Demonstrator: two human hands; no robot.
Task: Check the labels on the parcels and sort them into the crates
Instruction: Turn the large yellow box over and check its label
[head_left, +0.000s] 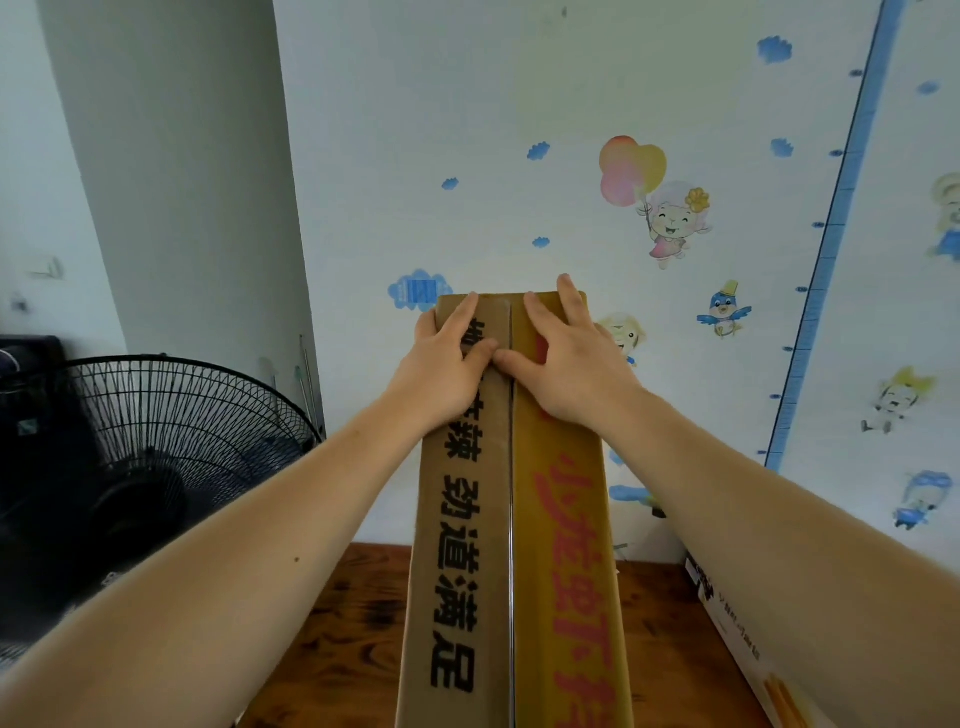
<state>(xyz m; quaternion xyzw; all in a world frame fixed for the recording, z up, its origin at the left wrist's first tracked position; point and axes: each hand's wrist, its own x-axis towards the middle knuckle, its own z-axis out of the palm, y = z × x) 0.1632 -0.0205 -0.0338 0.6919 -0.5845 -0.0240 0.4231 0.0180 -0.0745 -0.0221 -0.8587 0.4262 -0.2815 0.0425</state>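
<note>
A long brown cardboard box (511, 545) stretches away from me at the centre, with black characters on its left flap and red characters on its right flap, and a taped seam between. My left hand (447, 358) lies flat on the left flap near the far end, its fingers reaching the far edge. My right hand (566, 353) lies flat on the right flap beside it, fingers straight. The two thumbs meet at the seam. No label or crate shows.
A wooden table (332, 639) lies under the box. A white carton (748, 654) sits at the right, partly behind my right forearm. A black standing fan (156, 457) is on the left. A wall with cartoon stickers (670, 223) stands right behind.
</note>
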